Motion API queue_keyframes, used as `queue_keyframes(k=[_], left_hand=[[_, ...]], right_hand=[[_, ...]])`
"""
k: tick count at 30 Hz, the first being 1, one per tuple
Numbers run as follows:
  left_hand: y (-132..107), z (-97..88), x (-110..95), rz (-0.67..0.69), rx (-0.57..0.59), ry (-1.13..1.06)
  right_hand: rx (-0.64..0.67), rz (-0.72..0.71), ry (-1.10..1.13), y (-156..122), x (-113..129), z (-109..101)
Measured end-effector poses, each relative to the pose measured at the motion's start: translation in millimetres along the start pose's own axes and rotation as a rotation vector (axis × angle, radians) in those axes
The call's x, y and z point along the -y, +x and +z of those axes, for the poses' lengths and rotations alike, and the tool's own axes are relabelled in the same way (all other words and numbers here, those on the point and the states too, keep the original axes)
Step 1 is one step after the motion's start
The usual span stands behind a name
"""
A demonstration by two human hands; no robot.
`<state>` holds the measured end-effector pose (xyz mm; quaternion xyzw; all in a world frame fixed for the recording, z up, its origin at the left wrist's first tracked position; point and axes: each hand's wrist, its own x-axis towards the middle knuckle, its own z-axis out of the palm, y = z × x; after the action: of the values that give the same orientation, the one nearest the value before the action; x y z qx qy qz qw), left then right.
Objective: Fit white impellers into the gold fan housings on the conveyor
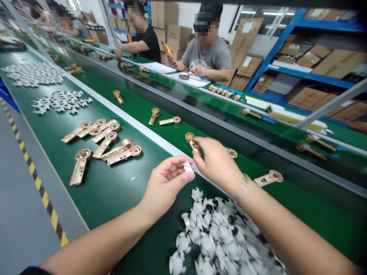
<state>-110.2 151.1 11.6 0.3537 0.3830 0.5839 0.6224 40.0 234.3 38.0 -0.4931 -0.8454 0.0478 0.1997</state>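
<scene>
My left hand [168, 183] is closed in a pinch on a small white plastic fan piece [187, 167], held over the green belt [114, 183]. My right hand [216, 162] grips the stem of a gold handle-shaped part [190, 139] with a round head, lifted just above the belt's pale divider strip. The two hands are almost touching. A pile of white fan pieces [220, 236] lies right below my forearms.
Several gold parts [103, 145] lie in a cluster to the left, with more scattered on the moving lane [160, 119]. Two other heaps of white pieces [59, 102] sit farther left. Across the belt, people work at the far side; blue shelves hold cardboard boxes [315, 57].
</scene>
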Motion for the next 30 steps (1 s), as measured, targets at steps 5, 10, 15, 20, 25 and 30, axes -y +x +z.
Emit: queue_keyframes(k=[5,10,15,20,25,30], left_hand=[[2.1,-1.8,-1.4,0.080,-0.054,-0.061],[3.7,-1.5,2.0,0.099,-0.062,-0.157],[5.9,-3.7,10.3,0.083,-0.101,-0.213],[2.6,-8.9,-0.5,0.048,-0.099,-0.202],[-8.0,-11.9,-31.1,0.140,-0.066,-0.151],[-12.3,-11.7,-36.8,0.006,0.125,-0.133]], right_hand=[[0.080,0.120,-0.014,150.1,12.7,41.9],[0.136,0.020,0.019,172.8,27.4,51.3],[0.130,-0.103,0.104,165.1,4.9,56.6],[-0.002,-0.100,0.239,105.0,-22.1,24.7],[-0.059,0.071,0.646,-11.9,-17.7,-32.7],[0.031,0.237,1.032,-80.2,2.2,-59.5]])
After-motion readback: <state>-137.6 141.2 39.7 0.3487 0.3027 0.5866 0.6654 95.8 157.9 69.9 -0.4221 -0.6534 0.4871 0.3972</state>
